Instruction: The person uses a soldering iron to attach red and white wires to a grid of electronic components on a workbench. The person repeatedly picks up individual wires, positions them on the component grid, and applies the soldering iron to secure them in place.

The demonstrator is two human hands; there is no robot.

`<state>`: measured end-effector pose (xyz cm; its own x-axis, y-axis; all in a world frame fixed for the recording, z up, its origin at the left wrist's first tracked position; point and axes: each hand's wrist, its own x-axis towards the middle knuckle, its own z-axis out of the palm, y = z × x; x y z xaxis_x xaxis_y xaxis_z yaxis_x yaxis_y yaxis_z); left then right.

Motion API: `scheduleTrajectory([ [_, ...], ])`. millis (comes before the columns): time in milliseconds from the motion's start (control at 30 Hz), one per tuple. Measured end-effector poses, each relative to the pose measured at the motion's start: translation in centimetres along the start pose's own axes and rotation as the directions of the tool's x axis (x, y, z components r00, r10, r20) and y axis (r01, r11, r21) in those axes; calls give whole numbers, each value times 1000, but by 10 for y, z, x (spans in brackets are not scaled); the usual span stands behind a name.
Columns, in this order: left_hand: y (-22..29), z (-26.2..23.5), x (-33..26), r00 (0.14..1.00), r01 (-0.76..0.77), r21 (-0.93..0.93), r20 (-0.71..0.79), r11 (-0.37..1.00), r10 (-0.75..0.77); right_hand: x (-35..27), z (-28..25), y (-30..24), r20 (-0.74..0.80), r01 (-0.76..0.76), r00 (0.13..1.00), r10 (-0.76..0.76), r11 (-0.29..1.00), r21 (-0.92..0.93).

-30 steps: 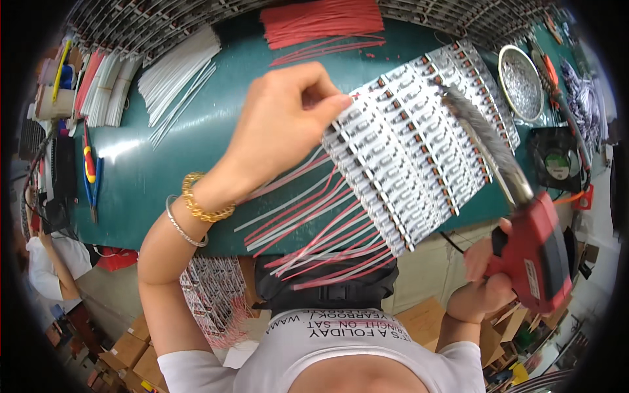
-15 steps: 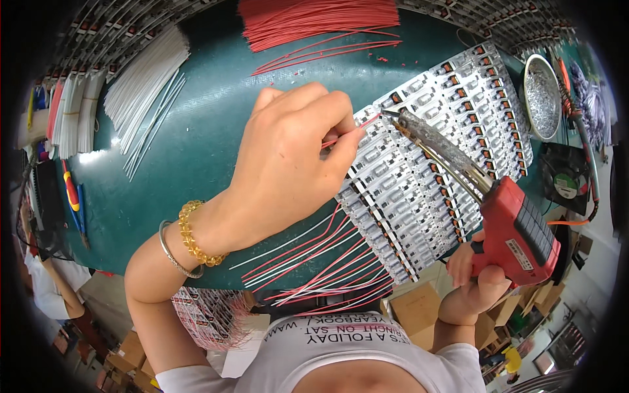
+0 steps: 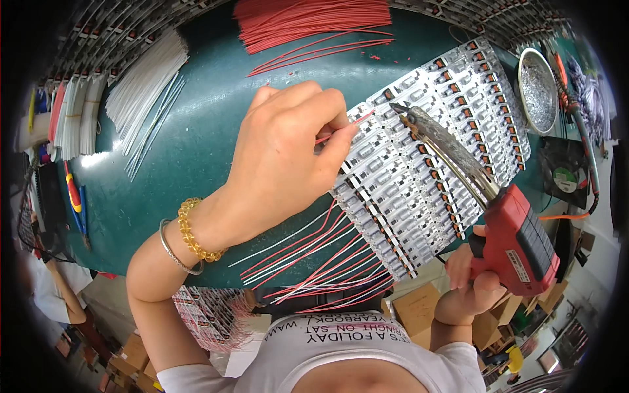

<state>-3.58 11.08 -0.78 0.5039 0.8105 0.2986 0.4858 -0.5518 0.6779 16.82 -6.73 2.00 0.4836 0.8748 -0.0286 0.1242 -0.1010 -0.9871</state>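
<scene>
My left hand [image 3: 282,157] pinches a thin red wire [image 3: 364,118] between thumb and forefinger. The wire's free end reaches over the far left part of a panel of small circuit boards [image 3: 393,171], which carries rows of silvery components. In my right hand [image 3: 479,278] is a red soldering gun [image 3: 521,242], gripped by its handle. Its dark tip hangs above the panel, a little to the right of the wire end and apart from it. Red and white wires [image 3: 314,255] stick out from the panel's near left edge toward my body.
A pile of red wires [image 3: 311,25] lies at the far side, white wires [image 3: 141,95] at left. Screwdriver-like tools [image 3: 73,193] rest on the left edge. At right stand a metal bowl [image 3: 538,92] of silvery bits and a black fan [image 3: 565,175]. Another person's arm [image 3: 62,288] shows far left.
The soldering gun's tip has moved right, away from the red wire's end. My left hand with the wire and the panel have shifted slightly left in the picture.
</scene>
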Motion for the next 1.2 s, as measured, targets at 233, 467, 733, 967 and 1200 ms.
scheduleTrajectory([
  [233, 2, 0, 1, 1000, 3, 6, 2, 1000, -3, -4, 0, 0, -7, -38, 999, 39, 998, 55],
  [467, 6, -3, 1, 999, 37, 28, 34, 999, -38, -2, -2, 2, -19, -21, 1000, 23, 997, 67],
  [733, 14, -4, 11, 996, -88, 110, -5, 990, 89, -2, -9, 2, 12, -6, 1000, 5, 992, 129],
  [967, 15, 12, 11, 997, -41, 117, 72, 992, 33, -2, -8, 3, 29, -45, 999, 43, 997, 67],
  [1200, 13, 13, 13, 994, -58, 102, 96, 993, 48, -1, -7, 3, 52, -68, 997, 65, 996, 65],
])
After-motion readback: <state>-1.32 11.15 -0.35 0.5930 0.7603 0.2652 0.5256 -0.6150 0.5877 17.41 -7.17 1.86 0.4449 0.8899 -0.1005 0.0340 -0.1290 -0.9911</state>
